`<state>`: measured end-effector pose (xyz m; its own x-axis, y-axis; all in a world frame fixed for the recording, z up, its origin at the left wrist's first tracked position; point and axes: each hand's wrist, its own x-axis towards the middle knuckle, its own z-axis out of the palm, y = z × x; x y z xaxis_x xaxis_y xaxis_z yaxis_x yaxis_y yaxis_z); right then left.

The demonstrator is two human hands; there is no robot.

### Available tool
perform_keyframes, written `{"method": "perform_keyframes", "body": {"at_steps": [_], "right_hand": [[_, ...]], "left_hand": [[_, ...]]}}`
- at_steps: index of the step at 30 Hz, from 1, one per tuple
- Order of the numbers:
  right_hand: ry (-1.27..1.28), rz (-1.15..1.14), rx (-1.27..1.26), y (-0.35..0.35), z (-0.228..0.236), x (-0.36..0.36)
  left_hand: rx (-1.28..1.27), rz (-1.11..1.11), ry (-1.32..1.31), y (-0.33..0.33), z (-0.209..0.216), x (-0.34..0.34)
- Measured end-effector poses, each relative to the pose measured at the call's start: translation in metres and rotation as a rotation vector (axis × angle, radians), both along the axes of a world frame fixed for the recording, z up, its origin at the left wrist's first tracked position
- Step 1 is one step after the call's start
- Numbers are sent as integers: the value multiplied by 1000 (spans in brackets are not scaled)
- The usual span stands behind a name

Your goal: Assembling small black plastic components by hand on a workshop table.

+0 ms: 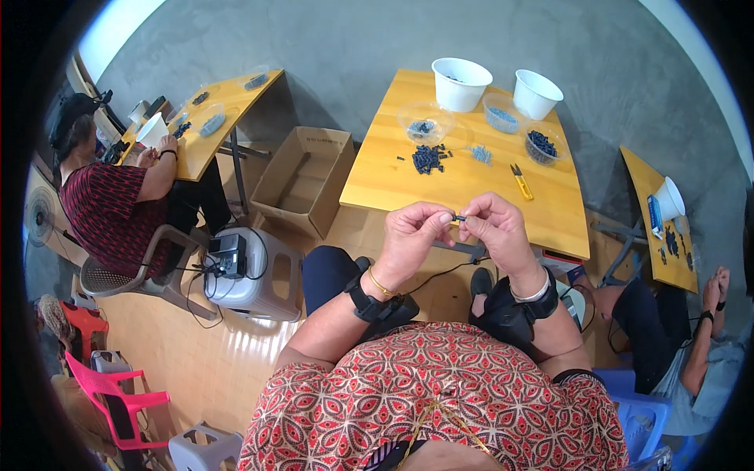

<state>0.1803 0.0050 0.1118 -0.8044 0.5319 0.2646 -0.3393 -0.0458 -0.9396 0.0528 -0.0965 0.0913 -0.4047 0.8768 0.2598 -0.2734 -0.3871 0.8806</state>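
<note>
My left hand point(419, 234) and my right hand point(496, 229) meet just in front of the table's near edge. Between their fingertips they pinch a small dark piece point(459, 218), too small to name its kind. On the wooden table point(377, 177) beyond lies a pile of dark blue small parts point(428, 159), with a scatter of light grey-blue bits point(481, 155) to its right. Yellow-handled thread snips point(521, 182) rest farther right. Clear bowls hold more parts: dark ones point(542, 146) on the right, light blue ones point(501, 118) behind.
Two white tubs point(461, 85) stand at the table's back. A cardboard box point(302, 180) sits on the floor to the left, near a grey stool point(263, 275). One person point(118, 188) works at a left table; another person point(667, 337) sits at the right by a smaller table point(652, 220).
</note>
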Motion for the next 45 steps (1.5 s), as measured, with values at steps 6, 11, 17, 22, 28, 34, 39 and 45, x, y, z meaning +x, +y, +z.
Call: {"method": "perform_keyframes", "body": {"at_steps": [6,11,17,22,28,34,39,45], "right_hand": [[1,-17,61,-2,-1,2],[29,-5,-52,0,-11,1],[-2,-213,81,-4,-32,-9],[-66,-108,-73,11,-40,-7],[-156,-163,188,19,-30,5],[-231,-276,488,19,-41,0],[-230,-358,511,26,-55,-8],[-221,-432,476,51,-85,-20]], "left_hand": [[-5,-36,-15,2,-2,0],[-13,-108,-107,4,-5,4],[-111,-37,-159,11,-21,3],[-188,-92,-253,16,-28,-2],[-208,-112,-310,20,-28,-6],[-270,-107,-270,29,-29,-6],[-237,-96,-283,43,-43,-6],[-278,15,-38,73,-62,-10]]}}
